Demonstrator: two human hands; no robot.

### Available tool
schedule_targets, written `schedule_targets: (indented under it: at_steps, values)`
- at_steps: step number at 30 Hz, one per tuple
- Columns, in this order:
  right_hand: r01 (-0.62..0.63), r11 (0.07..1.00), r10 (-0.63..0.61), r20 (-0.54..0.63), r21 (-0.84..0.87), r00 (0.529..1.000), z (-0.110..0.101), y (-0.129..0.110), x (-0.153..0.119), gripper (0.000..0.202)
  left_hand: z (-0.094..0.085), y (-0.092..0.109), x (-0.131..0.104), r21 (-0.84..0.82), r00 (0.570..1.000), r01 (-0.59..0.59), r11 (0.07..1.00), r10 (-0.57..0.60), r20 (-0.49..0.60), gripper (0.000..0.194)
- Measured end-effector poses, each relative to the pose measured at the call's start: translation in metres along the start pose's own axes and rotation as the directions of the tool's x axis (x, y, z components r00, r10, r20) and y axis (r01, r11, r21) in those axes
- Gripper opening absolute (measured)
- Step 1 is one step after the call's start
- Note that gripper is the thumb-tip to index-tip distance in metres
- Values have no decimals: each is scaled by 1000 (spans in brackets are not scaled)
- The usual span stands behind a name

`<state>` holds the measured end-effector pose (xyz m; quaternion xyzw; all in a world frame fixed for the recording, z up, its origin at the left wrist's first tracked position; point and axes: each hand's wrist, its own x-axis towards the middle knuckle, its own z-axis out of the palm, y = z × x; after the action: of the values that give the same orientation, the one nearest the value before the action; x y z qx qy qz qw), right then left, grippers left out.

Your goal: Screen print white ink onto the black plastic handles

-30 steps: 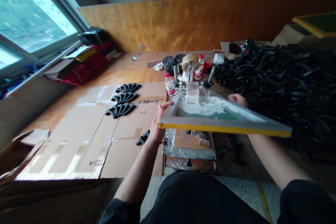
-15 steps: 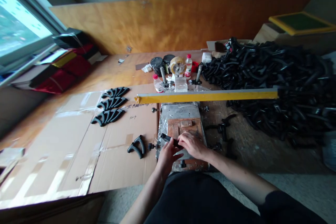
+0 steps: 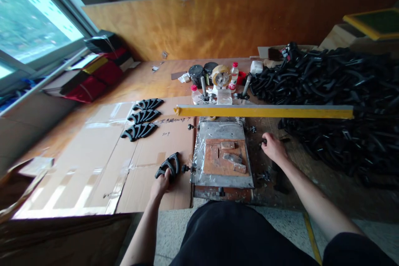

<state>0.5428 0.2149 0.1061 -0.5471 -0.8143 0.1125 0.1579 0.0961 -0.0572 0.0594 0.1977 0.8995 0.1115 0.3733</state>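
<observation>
Pinching one of the curved black parts (image 3: 176, 161) on the cardboard (image 3: 146, 170), the left hand (image 3: 161, 184) does best keeping them snug, not overlapping. Beyond the metal plate (image 3: 215, 131), the right hand (image 3: 274, 149) curls at a dark piece (image 3: 263, 141); its grip I can't tell.

Left hand (image 3: 161, 184) now at black pieces (image 3: 167, 164) on cardboard (image 3: 93, 149); right hand (image 3: 274, 148) off plate (image 3: 222, 130), pinching dark part (image 3: 263, 141).

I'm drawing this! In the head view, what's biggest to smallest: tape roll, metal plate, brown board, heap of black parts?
1. Heap of black parts
2. Metal plate
3. Brown board
4. Tape roll
</observation>
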Motion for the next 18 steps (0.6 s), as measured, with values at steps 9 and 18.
schedule_targets:
  at_steps: [9,18]
  values:
    - [500,850,-525,208,165,825,14,-116,-17,46,-69,138,-27,-153,931,-363,919,365,-18,64]
    - [371,907,-399,122,202,909,-1,-97,-11,31,-53,240,-148,-757,589,-606,247,778,-218,65]
